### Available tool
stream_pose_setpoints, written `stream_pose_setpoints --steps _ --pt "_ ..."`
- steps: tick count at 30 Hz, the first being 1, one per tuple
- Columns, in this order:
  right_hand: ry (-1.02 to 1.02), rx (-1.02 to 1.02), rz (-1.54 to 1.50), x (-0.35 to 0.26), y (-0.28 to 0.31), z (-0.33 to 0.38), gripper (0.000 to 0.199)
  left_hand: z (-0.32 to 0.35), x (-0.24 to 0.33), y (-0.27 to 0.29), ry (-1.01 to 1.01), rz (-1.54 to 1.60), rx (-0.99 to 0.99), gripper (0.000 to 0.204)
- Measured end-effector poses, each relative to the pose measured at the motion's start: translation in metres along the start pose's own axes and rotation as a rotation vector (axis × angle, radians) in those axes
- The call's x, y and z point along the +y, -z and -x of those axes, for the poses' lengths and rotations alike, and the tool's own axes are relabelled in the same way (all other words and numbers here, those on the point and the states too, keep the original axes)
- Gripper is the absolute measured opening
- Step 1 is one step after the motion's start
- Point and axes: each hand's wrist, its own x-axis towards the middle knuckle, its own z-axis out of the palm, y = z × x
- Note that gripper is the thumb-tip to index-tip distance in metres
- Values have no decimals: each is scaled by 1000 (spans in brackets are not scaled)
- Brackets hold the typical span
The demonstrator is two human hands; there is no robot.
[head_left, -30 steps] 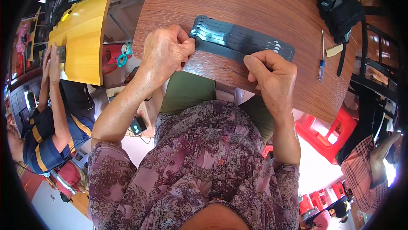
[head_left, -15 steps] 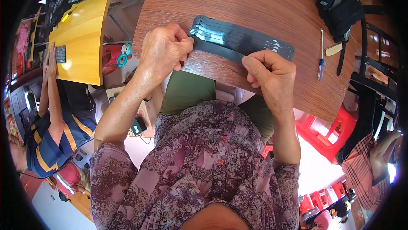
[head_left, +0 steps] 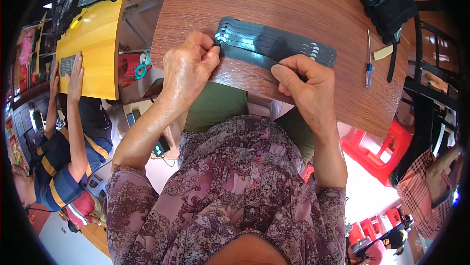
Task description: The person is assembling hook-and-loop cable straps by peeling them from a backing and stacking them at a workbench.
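1. Take the fan as the dial's centre, with twelve o'clock pointing away from the person. The fan of glossy black flat strips, rounded at the left ends and printed with pale marks near the right (head_left: 279, 32), lies on the brown wood-grain table (head_left: 196, 8), close to its near edge. The overlap seems meant to leave each strip's edge free to be picked up singly.

2. The nearest one, a narrow, shiny black flexible strip (head_left: 249, 57), runs between the two hands at about seven o'clock. Holding it at two spread points probably keeps it straight and under control.

3. The left hand (head_left: 190, 63), at about eight o'clock, has its thumb and forefinger closed in a narrow pinch on the strip's left end, the other fingers curled.

4. The right hand (head_left: 307, 80), at about five o'clock, pinches the strip farther along, thumb uppermost; no gap shows. Whether the strip's end lies under these fingers cannot be told.

5. Toward three to four o'clock lies a slim screwdriver with a clear blue handle (head_left: 369, 67), beside a small beige block (head_left: 383, 52), apparently parked clear of the hands.

6. Between two and three o'clock sits a heap of black fabric straps (head_left: 391, 10).
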Motion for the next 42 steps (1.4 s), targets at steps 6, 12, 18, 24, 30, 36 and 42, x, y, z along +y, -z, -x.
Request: stream_pose_setpoints --steps 6,12,18,24,30,36,42 --pt "24 -27 82 -4 1 -1 16 -1 1 0 42 46 -34 12" --pt "-21 -89 -33 -9 1 2 11 -4 5 2 -98 -116 -16 13" --pt "225 -107 -61 -12 -17 11 7 -17 3 9 52 -69 -159 16" --pt "581 -101 91 -24 -50 10 6 -21 1 8 128 31 -217 15" --pt "673 -106 9 -22 -75 8 11 -25 9 11 144 -5 -242 13" --pt "675 -122 -72 -23 -78 5 11 -27 -4 8 -37 31 -180 10" --pt "500 -68 -157 -19 -40 9 11 -27 10 13 269 183 -326 12"
